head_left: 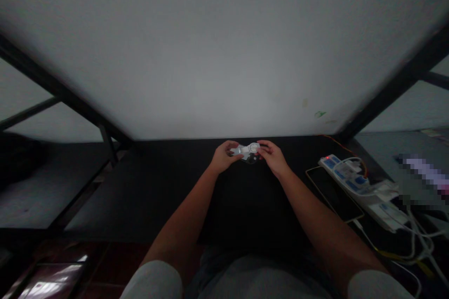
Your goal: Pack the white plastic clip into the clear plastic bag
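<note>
Both my hands meet over the far edge of a black table point(168, 182), close to the white wall. My left hand point(223, 156) and my right hand point(272, 157) hold between them a small white and silver object point(246, 150); its exact shape is too small and bright to tell. A dark part hangs just under it. My left hand grips its left end, my right hand its right end, and both forearms stretch out from my lap.
A dark phone point(332, 192) lies flat right of my right arm. Beyond it a white and blue power strip point(354, 180) with a red light holds plugs and white cables point(419, 236). Black frame bars point(63, 96) slope at both sides.
</note>
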Demonstrator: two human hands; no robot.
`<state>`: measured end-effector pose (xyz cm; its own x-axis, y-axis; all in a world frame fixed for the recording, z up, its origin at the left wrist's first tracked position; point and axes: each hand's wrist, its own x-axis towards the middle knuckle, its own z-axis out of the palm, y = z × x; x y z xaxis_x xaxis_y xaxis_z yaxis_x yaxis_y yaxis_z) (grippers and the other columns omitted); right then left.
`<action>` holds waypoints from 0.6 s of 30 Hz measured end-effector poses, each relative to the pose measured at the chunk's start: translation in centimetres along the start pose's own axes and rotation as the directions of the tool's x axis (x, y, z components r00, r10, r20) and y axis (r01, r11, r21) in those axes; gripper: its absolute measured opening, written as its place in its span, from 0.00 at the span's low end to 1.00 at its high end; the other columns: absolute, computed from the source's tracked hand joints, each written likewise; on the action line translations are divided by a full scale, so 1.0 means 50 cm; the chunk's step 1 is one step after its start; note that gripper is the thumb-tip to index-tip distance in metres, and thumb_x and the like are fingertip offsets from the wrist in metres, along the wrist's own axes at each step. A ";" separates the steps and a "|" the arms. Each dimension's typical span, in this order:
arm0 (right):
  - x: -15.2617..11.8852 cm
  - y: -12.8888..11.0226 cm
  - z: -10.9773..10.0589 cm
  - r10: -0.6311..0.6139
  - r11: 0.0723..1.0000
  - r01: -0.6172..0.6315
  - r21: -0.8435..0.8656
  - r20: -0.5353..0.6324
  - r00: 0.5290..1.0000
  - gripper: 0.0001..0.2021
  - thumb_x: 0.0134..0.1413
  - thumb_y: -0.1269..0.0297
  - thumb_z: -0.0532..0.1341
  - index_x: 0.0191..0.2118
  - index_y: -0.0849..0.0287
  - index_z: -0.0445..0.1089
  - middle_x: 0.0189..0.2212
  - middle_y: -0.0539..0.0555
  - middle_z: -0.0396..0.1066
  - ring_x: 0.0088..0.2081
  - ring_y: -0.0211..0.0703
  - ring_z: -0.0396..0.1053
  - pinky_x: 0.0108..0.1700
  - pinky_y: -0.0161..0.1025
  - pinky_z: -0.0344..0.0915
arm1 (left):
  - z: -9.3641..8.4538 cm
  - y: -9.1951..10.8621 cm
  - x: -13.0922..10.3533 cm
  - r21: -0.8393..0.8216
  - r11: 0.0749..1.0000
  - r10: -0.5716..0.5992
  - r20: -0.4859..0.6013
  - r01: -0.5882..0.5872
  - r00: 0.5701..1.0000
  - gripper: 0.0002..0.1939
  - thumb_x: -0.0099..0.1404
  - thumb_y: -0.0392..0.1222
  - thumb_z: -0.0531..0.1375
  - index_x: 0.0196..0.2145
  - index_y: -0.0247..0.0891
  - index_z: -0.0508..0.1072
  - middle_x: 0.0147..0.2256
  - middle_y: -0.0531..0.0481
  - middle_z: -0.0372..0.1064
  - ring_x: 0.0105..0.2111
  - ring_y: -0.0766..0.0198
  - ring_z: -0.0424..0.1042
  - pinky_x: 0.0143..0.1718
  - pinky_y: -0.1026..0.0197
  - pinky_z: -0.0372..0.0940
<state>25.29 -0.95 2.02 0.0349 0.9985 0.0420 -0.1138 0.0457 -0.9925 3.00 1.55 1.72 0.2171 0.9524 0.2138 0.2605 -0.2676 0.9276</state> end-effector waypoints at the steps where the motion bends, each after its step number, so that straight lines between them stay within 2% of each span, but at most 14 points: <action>1: -0.001 -0.004 -0.004 0.000 1.000 0.000 0.008 -0.013 1.000 0.20 0.44 0.55 0.71 0.45 0.55 0.74 0.35 0.54 0.81 0.34 0.45 0.78 0.31 0.37 0.69 | -0.008 0.002 0.005 0.093 0.995 0.033 0.035 -0.037 0.999 0.29 0.48 0.45 0.76 0.48 0.38 0.76 0.49 0.40 0.78 0.51 0.50 0.76 0.54 0.47 0.70; 4: -0.005 -0.016 -0.021 0.003 0.999 -0.001 0.033 -0.068 0.998 0.22 0.41 0.54 0.73 0.44 0.56 0.75 0.33 0.53 0.81 0.33 0.45 0.78 0.30 0.36 0.69 | -0.024 0.000 0.023 0.329 0.929 0.104 0.197 -0.166 0.975 0.37 0.43 0.45 0.78 0.52 0.40 0.76 0.58 0.37 0.72 0.63 0.41 0.66 0.65 0.40 0.59; 6: -0.009 -0.022 -0.035 0.009 0.999 -0.004 0.041 -0.104 0.995 0.24 0.39 0.53 0.74 0.44 0.56 0.75 0.33 0.54 0.81 0.33 0.45 0.78 0.29 0.36 0.69 | -0.027 -0.007 0.033 0.424 0.879 0.095 0.293 -0.218 0.951 0.35 0.43 0.45 0.78 0.51 0.41 0.77 0.62 0.36 0.68 0.69 0.38 0.58 0.68 0.37 0.53; 8: -0.016 -0.024 -0.050 0.023 0.999 -0.017 0.042 -0.142 0.990 0.25 0.38 0.52 0.75 0.43 0.56 0.75 0.33 0.54 0.81 0.32 0.46 0.78 0.29 0.36 0.69 | -0.027 -0.017 0.038 0.492 0.840 0.058 0.341 -0.231 0.938 0.30 0.46 0.46 0.77 0.48 0.41 0.77 0.63 0.36 0.67 0.69 0.38 0.57 0.67 0.37 0.54; 13: -0.051 -0.018 -0.081 0.090 0.995 -0.076 0.071 -0.209 0.974 0.23 0.36 0.55 0.76 0.41 0.56 0.76 0.31 0.53 0.81 0.30 0.45 0.78 0.27 0.36 0.70 | -0.035 -0.027 0.015 0.550 0.802 0.034 0.348 -0.233 0.937 0.20 0.52 0.46 0.74 0.42 0.41 0.76 0.59 0.37 0.71 0.60 0.43 0.70 0.61 0.43 0.63; 18: -0.089 -0.002 -0.103 0.124 0.990 -0.106 0.090 -0.219 0.968 0.22 0.37 0.56 0.76 0.41 0.55 0.77 0.31 0.53 0.81 0.31 0.46 0.79 0.27 0.38 0.73 | -0.043 -0.009 -0.025 0.571 0.788 0.063 0.298 -0.231 0.952 0.18 0.51 0.46 0.75 0.37 0.42 0.75 0.56 0.38 0.74 0.54 0.43 0.70 0.59 0.41 0.63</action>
<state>30.25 -5.56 1.35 0.2374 0.9654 -0.1078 -0.2060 -0.0584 -0.9768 0.58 0.81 1.71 0.5036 0.8469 0.1706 0.6925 -0.5138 0.5064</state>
